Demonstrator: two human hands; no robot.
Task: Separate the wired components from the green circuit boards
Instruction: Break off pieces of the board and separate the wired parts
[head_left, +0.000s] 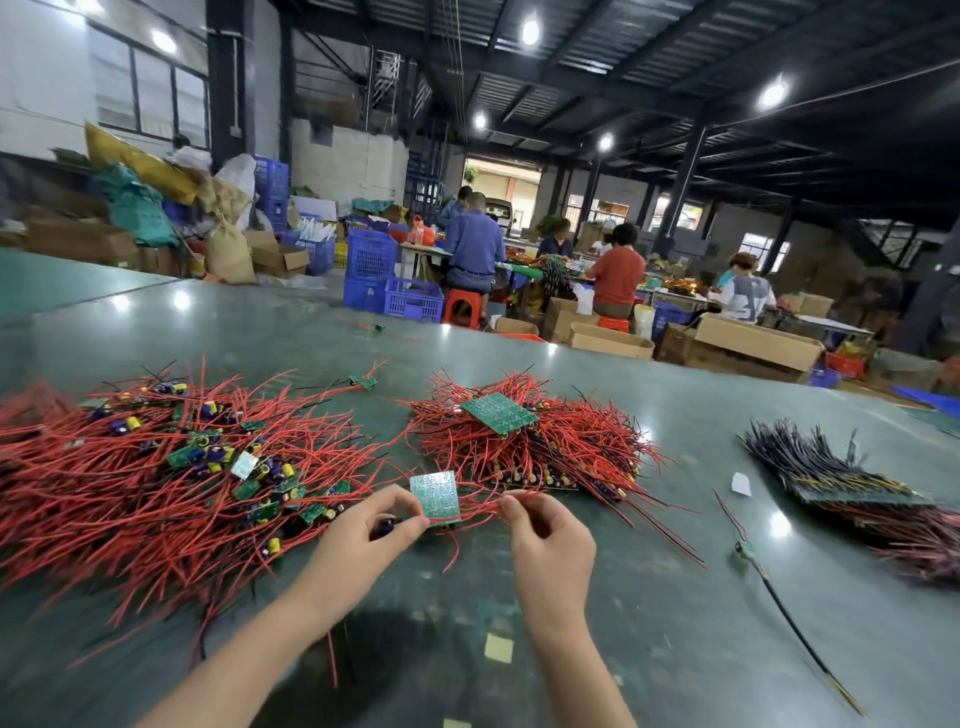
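Observation:
A small green circuit board (435, 496) is held upright over the table. My left hand (371, 525) pinches its left edge between thumb and fingers. My right hand (545, 540) pinches red wires (480, 512) that run from the board's right side. To the left lies a wide pile of separated wired components (197, 467) with red leads, small green pieces and yellow and purple parts. Behind the held board sits a stack of red-wired boards (524, 447) with one green board (500, 413) lying on top.
The green tabletop (649, 649) carries a stack of dark-wired boards (852, 483) at right, a loose black-wired piece (748, 551) and paper scraps (498, 648). Beyond the table's far edge people sit among blue crates (389, 280) and cardboard boxes (748, 343).

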